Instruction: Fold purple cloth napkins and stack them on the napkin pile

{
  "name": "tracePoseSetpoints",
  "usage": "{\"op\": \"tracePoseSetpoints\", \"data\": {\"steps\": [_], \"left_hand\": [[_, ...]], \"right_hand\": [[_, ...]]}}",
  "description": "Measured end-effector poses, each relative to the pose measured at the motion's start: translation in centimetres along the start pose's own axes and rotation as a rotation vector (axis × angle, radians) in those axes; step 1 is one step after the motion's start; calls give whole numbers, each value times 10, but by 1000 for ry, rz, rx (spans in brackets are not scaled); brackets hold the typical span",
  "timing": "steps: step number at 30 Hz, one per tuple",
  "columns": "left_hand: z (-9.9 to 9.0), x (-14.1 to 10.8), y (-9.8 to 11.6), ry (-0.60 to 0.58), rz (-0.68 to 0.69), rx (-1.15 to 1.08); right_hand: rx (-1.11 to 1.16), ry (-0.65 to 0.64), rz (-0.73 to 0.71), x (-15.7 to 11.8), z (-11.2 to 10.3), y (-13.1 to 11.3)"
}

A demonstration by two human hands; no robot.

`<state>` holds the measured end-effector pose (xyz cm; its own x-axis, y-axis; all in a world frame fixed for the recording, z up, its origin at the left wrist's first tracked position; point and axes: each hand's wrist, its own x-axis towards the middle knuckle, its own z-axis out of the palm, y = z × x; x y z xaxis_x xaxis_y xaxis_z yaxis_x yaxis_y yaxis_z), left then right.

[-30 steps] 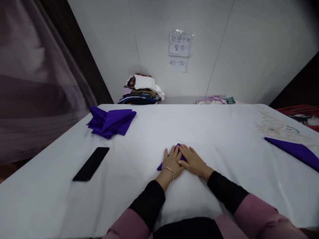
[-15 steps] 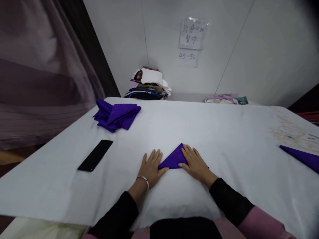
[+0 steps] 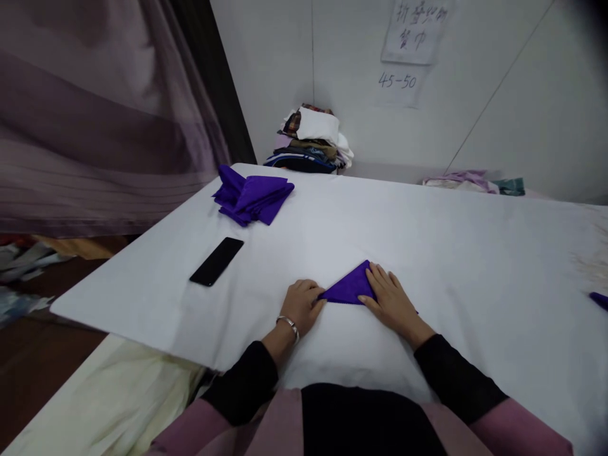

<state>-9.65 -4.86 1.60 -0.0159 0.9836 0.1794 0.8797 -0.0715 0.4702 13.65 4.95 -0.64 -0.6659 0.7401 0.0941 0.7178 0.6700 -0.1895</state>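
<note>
A purple cloth napkin (image 3: 349, 288), folded into a triangle, lies on the white table in front of me. My left hand (image 3: 303, 305), with a silver bangle at its wrist, is closed at the napkin's left corner, thumb and fingertips pinching it. My right hand (image 3: 387, 296) lies flat over the napkin's right part, fingers stretched out, and hides most of that side. Only a small tip of the right corner shows beyond the hand.
A crumpled pile of purple cloth (image 3: 256, 197) sits at the table's far left, with a black phone (image 3: 217, 261) nearer me. Another purple piece (image 3: 599, 300) shows at the right edge. Stacked clothes (image 3: 308, 142) stand behind the white table (image 3: 456, 253) by the wall.
My left hand has gone from lying flat with fingers spread to pinching the napkin's left corner. My right hand stays flat on the cloth. The view has turned left and down.
</note>
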Motion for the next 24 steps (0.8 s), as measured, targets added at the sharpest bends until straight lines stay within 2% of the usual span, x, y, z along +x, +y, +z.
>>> {"op": "tracePoseSetpoints", "data": {"steps": [4, 16, 24], "left_hand": [[0, 4, 1, -27, -23, -7], [2, 5, 4, -13, -16, 79], [3, 9, 3, -17, 73, 113]], "right_hand": [[11, 9, -2, -1, 1, 1], [7, 6, 0, 0, 3, 2], [6, -5, 4, 0, 0, 0]]}}
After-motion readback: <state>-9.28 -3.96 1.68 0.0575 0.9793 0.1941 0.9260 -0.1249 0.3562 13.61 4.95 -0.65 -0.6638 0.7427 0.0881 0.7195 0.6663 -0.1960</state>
